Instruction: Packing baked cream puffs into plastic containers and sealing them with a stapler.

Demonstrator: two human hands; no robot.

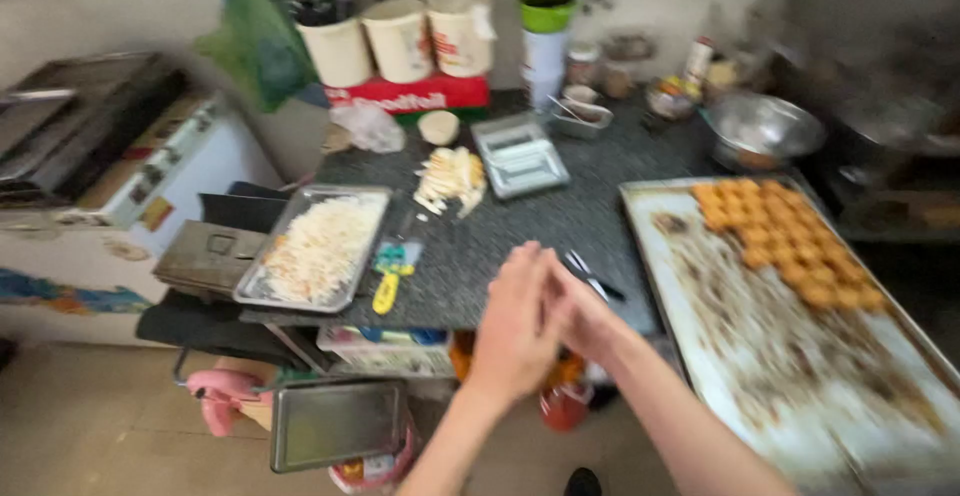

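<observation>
Scanning from the left: a dark speckled stone desk carries everything named here.

Shallow tray: a rectangular steel tray of pale shredded food sits at the desk's left edge, well apart from both hands.

Scraper: a small yellow-handled tool with a teal blade lies just right of that tray, left of the hands.

Cut pieces: a heap of pale sliced strips lies farther back on the desk, with a flat grey metal press beside it.

Left hand: the left hand is raised over the desk's near edge, palm pressed against the other one, fingers straight.

Right hand: the right hand meets it palm to palm; the two are together and blurred, and I cannot tell whether anything lies between them.

Nearest thing: thin dark metal tongs lie on the desk just behind the fingertips, partly hidden by them.

Baking sheet: a large stained metal sheet lies right of the hands, with rows of golden-brown fried pieces at its far end.

Bowl: a round steel bowl stands behind the sheet.
</observation>
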